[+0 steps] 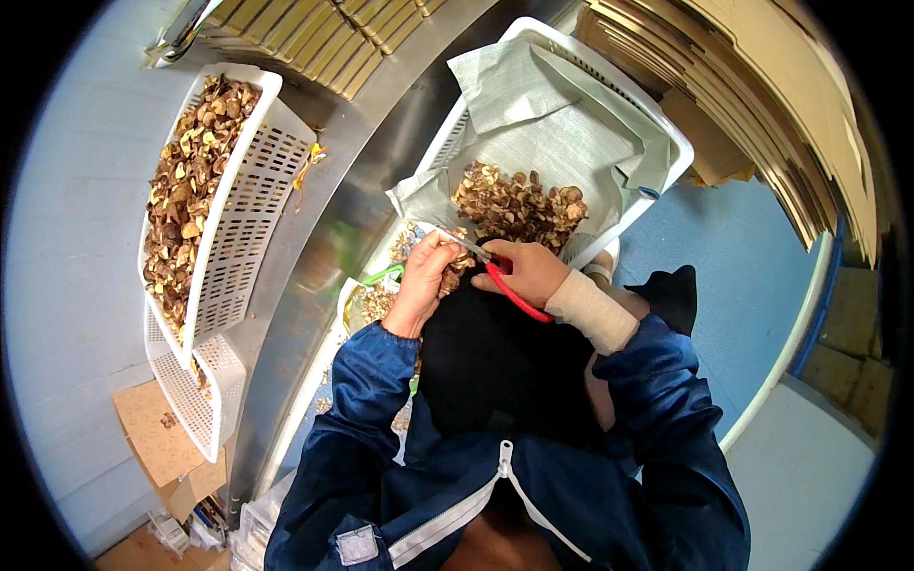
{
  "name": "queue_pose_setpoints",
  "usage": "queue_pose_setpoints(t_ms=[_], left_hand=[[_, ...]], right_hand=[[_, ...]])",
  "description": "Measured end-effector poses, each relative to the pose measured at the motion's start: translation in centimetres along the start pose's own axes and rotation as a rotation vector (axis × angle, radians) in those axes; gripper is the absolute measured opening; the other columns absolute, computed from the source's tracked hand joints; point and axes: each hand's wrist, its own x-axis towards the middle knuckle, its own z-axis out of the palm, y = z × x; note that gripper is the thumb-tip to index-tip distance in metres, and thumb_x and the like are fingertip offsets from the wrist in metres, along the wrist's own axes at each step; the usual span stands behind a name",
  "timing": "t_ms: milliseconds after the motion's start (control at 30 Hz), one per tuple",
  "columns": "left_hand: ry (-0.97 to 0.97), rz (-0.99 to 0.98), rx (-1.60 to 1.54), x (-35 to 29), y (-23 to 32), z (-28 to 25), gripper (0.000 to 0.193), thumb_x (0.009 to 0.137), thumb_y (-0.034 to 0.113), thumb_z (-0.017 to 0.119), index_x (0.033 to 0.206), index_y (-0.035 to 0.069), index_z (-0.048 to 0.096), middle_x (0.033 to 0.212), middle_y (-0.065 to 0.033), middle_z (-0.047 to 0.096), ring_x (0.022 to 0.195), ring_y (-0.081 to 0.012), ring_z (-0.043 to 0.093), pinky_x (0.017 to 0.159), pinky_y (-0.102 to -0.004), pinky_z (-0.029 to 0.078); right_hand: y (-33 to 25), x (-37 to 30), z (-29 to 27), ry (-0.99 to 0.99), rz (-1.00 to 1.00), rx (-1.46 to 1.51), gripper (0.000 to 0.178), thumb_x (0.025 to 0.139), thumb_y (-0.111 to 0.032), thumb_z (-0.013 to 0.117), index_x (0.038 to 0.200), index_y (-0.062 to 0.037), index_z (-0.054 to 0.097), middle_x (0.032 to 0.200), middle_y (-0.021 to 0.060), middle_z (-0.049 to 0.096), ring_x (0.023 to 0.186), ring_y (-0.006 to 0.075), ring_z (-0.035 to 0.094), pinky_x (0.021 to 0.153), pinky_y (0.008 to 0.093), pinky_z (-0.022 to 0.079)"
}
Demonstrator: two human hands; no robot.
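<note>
My left hand [422, 283] is closed, pinching a dried mushroom [451, 276] above my dark lap. In my right hand [533, 276], with a beige wrap round the wrist, is a pair of red-handled scissors [515, 299]. Their metal blades reach left to the fingertips of my left hand; I cannot tell whether they touch the mushroom. Just beyond both hands, a heap of brown dried mushrooms [519, 205] lies on a pale woven sack [581, 138] lining a white plastic basket [678, 143].
On the left, a slotted white basket [249, 205] full of dried mushrooms stands on a metal counter [328, 157], above another white basket [224, 400]. A bag with a green edge [354, 295] and small scraps lie beside my left forearm. Flattened cardboard [762, 95] is stacked far right.
</note>
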Motion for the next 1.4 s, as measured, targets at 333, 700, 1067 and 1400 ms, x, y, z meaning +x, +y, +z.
queue_pose_setpoints(t_ms=[333,700,1067,1400], left_hand=[[0.007,0.242,0.402,-1.2,0.6,0.1,0.008,0.086,0.015,0.047,0.082,0.009,0.051,0.068,0.0049,0.047,0.055,-0.0023,0.042,0.047,-0.0177,0.035],[0.313,0.08,-0.686,-11.0,1.6,-7.6,0.019,0.085,0.026,0.045,0.082,0.008,0.051,0.071,-0.0064,0.053,0.047,-0.0102,0.04,0.033,-0.021,0.028],[0.737,0.738,-0.048,-17.2,23.7,-18.6,0.019,0.085,0.023,0.043,0.079,0.008,0.052,0.069,-0.0031,0.054,0.055,-0.0117,0.046,0.047,-0.0226,0.037],[0.541,0.982,1.486,-8.6,23.2,-10.6,0.017,0.072,0.015,0.063,0.086,0.006,0.057,0.092,-0.0097,0.056,0.099,-0.0288,0.047,0.087,-0.0401,0.035]], right_hand=[[-1.4,0.9,-1.4,-0.325,0.361,0.617,0.032,0.083,-0.033,0.056,0.101,-0.007,0.056,0.064,-0.0002,0.051,0.051,0.0061,0.048,0.044,0.0182,0.038],[-3.3,2.0,3.0,0.032,-0.399,-0.269,0.056,0.066,-0.021,0.072,0.114,-0.0028,0.049,0.083,0.011,0.054,0.082,0.0276,0.048,0.077,0.0357,0.039],[-2.9,3.7,4.6,0.066,-0.387,-0.301,0.054,0.068,-0.021,0.07,0.114,-0.0029,0.048,0.089,0.0135,0.053,0.085,0.0287,0.048,0.079,0.0367,0.039],[-4.3,3.5,2.1,0.244,-0.344,-0.592,0.045,0.067,-0.02,0.064,0.109,-0.0089,0.051,0.091,0.0136,0.049,0.09,0.0315,0.046,0.078,0.0401,0.038]])
